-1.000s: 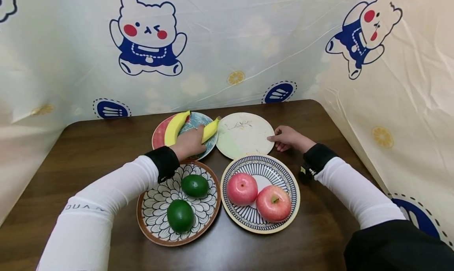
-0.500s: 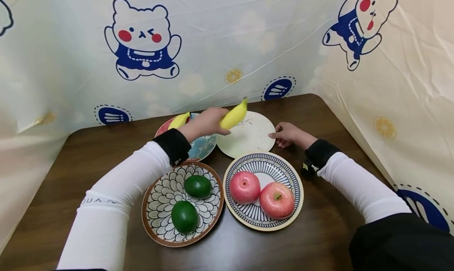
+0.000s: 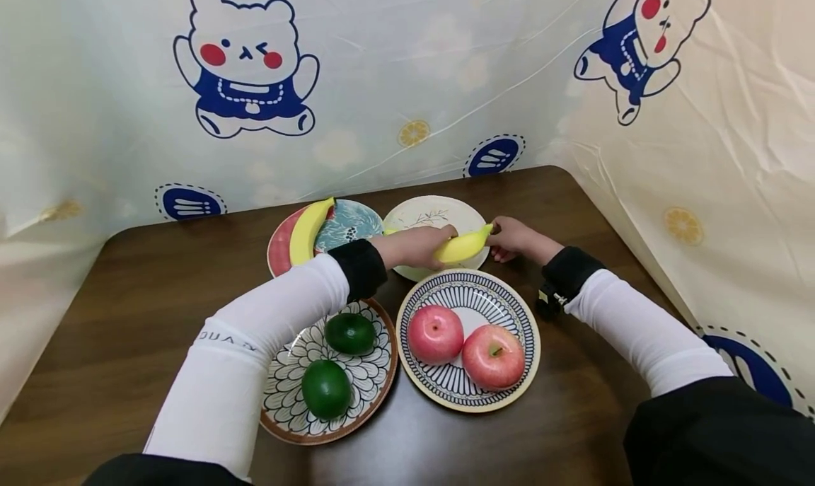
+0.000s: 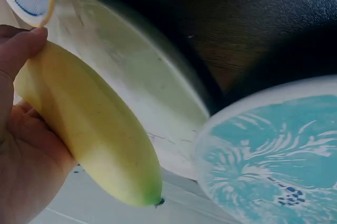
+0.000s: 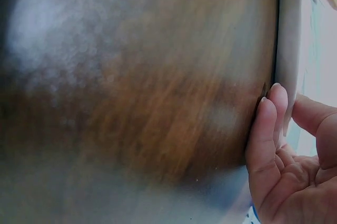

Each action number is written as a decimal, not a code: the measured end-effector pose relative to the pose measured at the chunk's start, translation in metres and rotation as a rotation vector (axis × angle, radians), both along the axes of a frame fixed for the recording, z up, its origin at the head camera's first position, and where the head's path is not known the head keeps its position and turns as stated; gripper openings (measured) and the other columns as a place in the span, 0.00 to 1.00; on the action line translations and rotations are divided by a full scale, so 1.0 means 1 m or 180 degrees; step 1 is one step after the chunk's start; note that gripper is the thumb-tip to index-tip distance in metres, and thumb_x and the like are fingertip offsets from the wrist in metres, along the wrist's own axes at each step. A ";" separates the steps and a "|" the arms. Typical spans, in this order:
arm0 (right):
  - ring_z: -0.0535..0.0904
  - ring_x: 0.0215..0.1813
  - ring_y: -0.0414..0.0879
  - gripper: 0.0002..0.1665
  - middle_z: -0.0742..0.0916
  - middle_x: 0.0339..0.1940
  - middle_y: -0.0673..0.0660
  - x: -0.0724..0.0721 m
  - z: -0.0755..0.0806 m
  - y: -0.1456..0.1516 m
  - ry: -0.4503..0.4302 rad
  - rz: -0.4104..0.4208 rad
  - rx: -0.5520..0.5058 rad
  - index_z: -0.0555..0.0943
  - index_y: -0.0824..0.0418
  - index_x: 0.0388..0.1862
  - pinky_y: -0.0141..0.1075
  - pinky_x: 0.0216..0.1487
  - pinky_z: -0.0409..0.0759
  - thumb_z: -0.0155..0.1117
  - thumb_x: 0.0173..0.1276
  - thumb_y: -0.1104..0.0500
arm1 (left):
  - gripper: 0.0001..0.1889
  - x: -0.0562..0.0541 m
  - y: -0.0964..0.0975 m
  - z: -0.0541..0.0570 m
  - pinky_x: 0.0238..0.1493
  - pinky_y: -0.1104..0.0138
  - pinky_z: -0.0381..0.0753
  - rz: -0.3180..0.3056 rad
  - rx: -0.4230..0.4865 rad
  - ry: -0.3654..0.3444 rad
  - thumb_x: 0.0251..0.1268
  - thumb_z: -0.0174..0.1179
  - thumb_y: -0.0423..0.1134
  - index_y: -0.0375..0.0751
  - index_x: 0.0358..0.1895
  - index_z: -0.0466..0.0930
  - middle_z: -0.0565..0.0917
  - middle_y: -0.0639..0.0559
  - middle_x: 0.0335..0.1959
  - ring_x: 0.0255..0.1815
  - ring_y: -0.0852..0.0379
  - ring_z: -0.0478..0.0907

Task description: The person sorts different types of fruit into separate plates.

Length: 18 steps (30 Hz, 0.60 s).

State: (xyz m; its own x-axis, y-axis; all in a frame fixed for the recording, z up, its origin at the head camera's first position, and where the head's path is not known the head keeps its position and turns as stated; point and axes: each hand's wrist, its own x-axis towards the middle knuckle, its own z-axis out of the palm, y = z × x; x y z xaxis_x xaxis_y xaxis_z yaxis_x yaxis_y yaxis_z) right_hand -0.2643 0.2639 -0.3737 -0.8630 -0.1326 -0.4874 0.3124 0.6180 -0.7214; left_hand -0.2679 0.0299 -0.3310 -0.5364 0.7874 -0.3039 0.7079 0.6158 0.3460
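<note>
In the head view my left hand grips a yellow banana over the white plate at the back. The left wrist view has the thumb and fingers around one end of this banana, its dark tip pointing away from the palm. My right hand pinches that plate's right edge; up close in the right wrist view, thumb and fingers sit on either side of the rim. A second banana lies on the red and blue plate, partly hidden by the left arm.
Nearer on the brown table, two green avocado-like fruits lie on a brown-rimmed plate. Beside it, two pink-red apples rest on a striped plate. A printed curtain borders the back and right.
My left hand has lifted one banana off the red and blue plate and carried it right, over the white plate. My right hand has stayed at the white plate's edge.
</note>
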 end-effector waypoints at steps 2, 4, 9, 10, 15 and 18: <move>0.77 0.21 0.36 0.14 0.78 0.23 0.51 0.000 0.000 0.000 0.0002 -0.0006 0.0026 0.64 0.67 0.55 0.28 0.26 0.81 0.55 0.79 0.62 | 0.31 -0.003 0.000 -0.004 0.64 0.60 0.74 -0.0019 -0.0041 0.0038 0.70 0.64 0.38 0.36 0.73 0.66 0.82 0.41 0.57 0.55 0.49 0.76; 0.77 0.21 0.36 0.14 0.78 0.23 0.51 -0.001 0.000 0.000 -0.0003 -0.0009 0.0048 0.64 0.67 0.55 0.28 0.26 0.81 0.55 0.79 0.62 | 0.31 -0.005 0.000 -0.009 0.67 0.60 0.73 -0.0051 -0.0106 0.0075 0.71 0.63 0.39 0.36 0.74 0.67 0.82 0.41 0.59 0.58 0.49 0.76; 0.77 0.21 0.36 0.14 0.79 0.24 0.52 -0.002 0.000 0.000 -0.0049 0.0030 0.0036 0.64 0.67 0.56 0.28 0.27 0.81 0.53 0.80 0.61 | 0.31 -0.005 -0.004 -0.018 0.70 0.59 0.73 -0.0080 -0.0134 0.0086 0.74 0.59 0.39 0.40 0.78 0.64 0.81 0.41 0.62 0.62 0.48 0.77; 0.77 0.22 0.37 0.14 0.79 0.24 0.52 -0.002 0.000 0.001 -0.0063 0.0041 0.0030 0.63 0.67 0.56 0.28 0.27 0.82 0.52 0.81 0.60 | 0.31 -0.004 -0.004 -0.019 0.71 0.58 0.73 -0.0073 -0.0116 0.0076 0.75 0.59 0.39 0.40 0.78 0.63 0.81 0.40 0.63 0.63 0.48 0.76; 0.77 0.25 0.38 0.15 0.78 0.28 0.53 -0.001 0.001 0.002 -0.0097 0.0044 -0.0026 0.63 0.68 0.59 0.28 0.29 0.82 0.46 0.85 0.58 | 0.31 -0.003 -0.005 -0.023 0.73 0.57 0.72 -0.0124 -0.0132 0.0090 0.77 0.56 0.40 0.41 0.79 0.62 0.76 0.40 0.65 0.66 0.47 0.73; 0.77 0.25 0.38 0.16 0.78 0.27 0.52 -0.001 0.000 0.001 -0.0085 0.0003 -0.0018 0.63 0.68 0.59 0.28 0.30 0.82 0.45 0.85 0.57 | 0.32 -0.003 -0.003 -0.020 0.73 0.57 0.70 -0.0178 -0.0288 0.0070 0.76 0.56 0.41 0.42 0.80 0.59 0.73 0.39 0.66 0.67 0.46 0.68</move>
State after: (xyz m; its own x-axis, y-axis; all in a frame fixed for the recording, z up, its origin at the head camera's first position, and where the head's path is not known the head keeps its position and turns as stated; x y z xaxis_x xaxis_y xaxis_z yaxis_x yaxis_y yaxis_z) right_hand -0.2648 0.2650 -0.3735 -0.8495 -0.1364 -0.5096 0.3311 0.6142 -0.7163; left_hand -0.2713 0.0267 -0.3512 -0.4996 0.7862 -0.3637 0.7488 0.6030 0.2749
